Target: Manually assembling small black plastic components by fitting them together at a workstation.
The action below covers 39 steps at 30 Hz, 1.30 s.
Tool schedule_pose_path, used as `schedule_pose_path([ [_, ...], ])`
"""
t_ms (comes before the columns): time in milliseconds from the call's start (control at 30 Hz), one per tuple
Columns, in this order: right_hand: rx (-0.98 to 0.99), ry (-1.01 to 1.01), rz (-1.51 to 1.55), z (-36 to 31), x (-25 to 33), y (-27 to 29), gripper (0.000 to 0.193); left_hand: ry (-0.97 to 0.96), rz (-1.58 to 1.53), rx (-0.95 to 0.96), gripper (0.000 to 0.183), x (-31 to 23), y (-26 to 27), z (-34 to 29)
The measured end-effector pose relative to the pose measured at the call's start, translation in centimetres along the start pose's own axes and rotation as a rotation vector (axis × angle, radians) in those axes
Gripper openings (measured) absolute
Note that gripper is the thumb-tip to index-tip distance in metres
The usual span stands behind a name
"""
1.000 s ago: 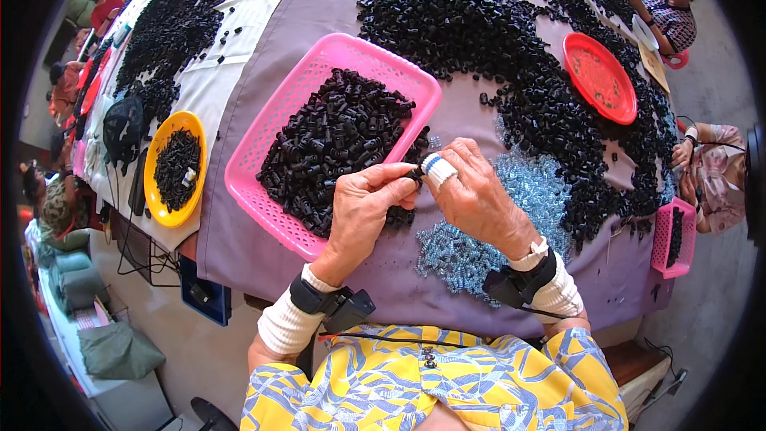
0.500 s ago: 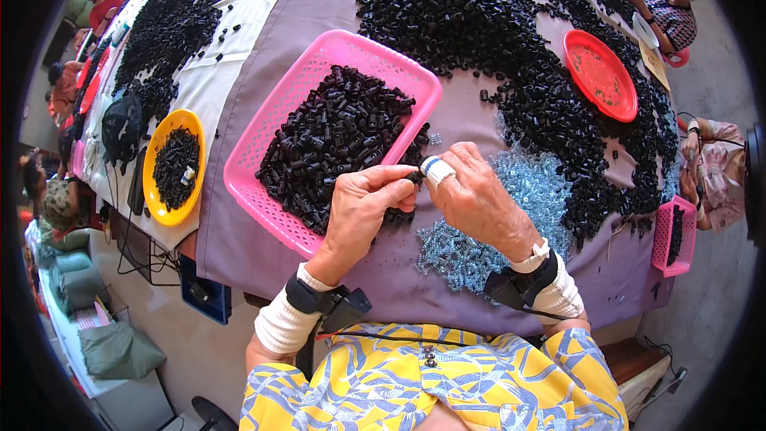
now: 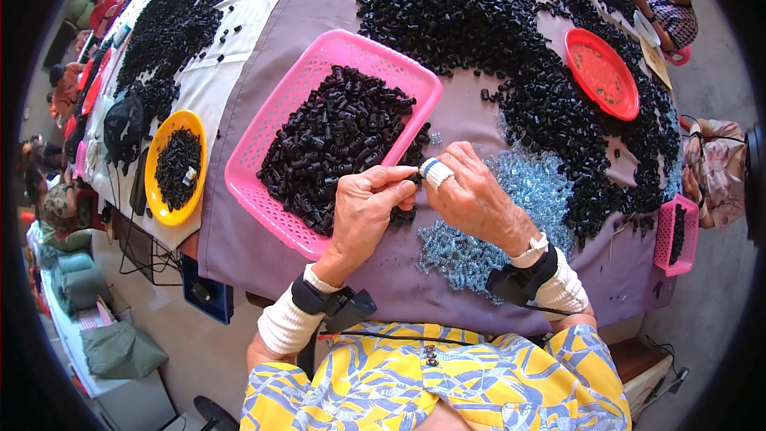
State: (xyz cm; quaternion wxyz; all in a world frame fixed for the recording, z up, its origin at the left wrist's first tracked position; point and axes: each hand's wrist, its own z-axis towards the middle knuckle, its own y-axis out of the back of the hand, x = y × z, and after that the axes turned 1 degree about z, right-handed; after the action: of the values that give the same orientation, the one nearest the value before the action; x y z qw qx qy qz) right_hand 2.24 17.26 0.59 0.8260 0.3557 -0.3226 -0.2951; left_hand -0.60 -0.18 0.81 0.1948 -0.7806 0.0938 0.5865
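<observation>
My left hand [image 3: 363, 203] pinches a small black plastic piece [image 3: 415, 178] between thumb and forefinger. The fingers of my right hand [image 3: 477, 198] are curled against the other end of this piece, and one finger wears a white wrap [image 3: 436, 172]. Most of the piece is hidden by my fingertips. Under and beyond my left hand stands a pink perforated basket [image 3: 243, 164], holding many black plastic pieces [image 3: 335, 144]. Small shiny bluish parts that look like springs [image 3: 531, 191] lie heaped beside and under my right wrist.
A large heap of black pieces [image 3: 447, 28] spreads over the purple cloth [image 3: 383, 291], with a red plate [image 3: 600, 72] among it. At the left is a yellow plate [image 3: 199, 179] with dark thin parts. A smaller pink basket [image 3: 680, 265] stands near the right edge. Several people sit around.
My hands keep nearly the same place and grip, with the fingertips still together on the black piece. The whole view has shifted very slightly.
</observation>
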Motion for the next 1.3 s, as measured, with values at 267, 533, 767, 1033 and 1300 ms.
schedule_pose_path([
  [267,0.031,-0.131,0.021,0.3,0.7,-0.3,0.009,-0.292,0.265,-0.118,0.019,1.3,-0.5,-0.1],
  [533,0.121,-0.174,0.021,0.3,0.5,0.0,0.008,-0.262,0.285,-0.144,0.017,1.2,-0.9,0.1],
  [767,-0.016,-0.188,-0.008,1.3,1.4,0.2,0.017,-0.087,0.029,-0.043,0.017,0.1,-0.6,0.1],
  [1033,-0.047,-0.161,-0.019,0.8,0.2,-0.4,0.026,0.054,-0.240,-0.036,0.019,0.4,-0.5,0.4],
  [1300,-0.029,-0.202,0.140,0.9,0.3,0.2,0.026,0.209,-0.335,0.152,0.026,0.2,0.0,0.3],
])
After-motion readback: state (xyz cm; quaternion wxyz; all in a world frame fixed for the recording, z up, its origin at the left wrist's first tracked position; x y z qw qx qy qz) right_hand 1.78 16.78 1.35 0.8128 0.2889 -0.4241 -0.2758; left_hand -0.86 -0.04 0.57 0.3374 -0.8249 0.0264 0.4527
